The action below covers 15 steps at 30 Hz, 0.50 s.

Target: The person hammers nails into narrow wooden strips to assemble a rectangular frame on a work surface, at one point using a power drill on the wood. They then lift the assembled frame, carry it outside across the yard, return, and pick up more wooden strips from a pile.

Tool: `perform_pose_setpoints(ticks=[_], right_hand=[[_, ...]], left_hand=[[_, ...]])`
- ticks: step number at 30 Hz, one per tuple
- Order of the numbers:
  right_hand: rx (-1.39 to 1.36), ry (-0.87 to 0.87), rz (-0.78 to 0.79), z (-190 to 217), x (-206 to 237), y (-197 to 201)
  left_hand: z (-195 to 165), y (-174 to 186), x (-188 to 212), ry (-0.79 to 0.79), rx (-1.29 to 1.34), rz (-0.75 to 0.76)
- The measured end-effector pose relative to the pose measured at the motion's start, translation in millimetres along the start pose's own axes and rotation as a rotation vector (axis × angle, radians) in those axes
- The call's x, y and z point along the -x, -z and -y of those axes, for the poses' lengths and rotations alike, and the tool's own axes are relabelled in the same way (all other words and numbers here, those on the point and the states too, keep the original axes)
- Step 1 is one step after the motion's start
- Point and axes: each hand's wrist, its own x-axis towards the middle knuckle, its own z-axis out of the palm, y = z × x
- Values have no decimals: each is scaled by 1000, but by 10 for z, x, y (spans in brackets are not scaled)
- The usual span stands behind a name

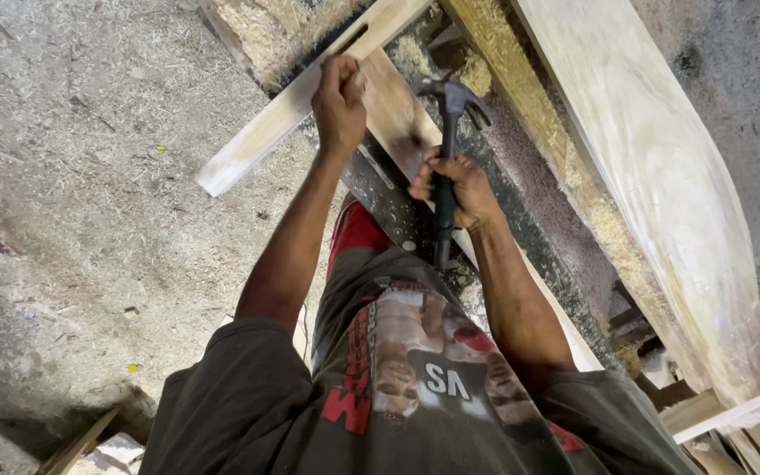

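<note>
Head view: a claw hammer (450, 97) raised in the right hand (452, 186) over a pale wooden slat (296, 105) that the left hand (339, 104) grips.

The hammer has a dark steel head with a curved claw and a black handle; it stands nearly upright at about 12 o'clock from the right hand, whose fingers are wrapped tight around the handle. The left hand is closed on the slat's upper edge, at 10 o'clock from the hammer head. The slat runs on a slant from 8 o'clock to 1 o'clock, crossing a second board (398, 114) beneath it. A dark, sawdust-strewn bench (398, 207) lies under both. At 3 o'clock a broad pale plank (661, 167) leans past, heaped sawdust (521, 97) along its edge. Grey dusty floor (90, 176) fills the 9 o'clock side.
</note>
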Motion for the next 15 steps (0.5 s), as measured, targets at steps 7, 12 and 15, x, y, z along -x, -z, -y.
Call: perform_pose_setpoints(ticks=[7,12,15], right_hand=[[592,2,-255,114,-380,-189],[997,187,-285,436,-388,-523],[1114,322,-281,610,-391,-672]], left_hand=[[528,-317,-724,-170,102,17],[635,-376,-696,-184,78,-22],[664,-382,-687,-181,130,0]])
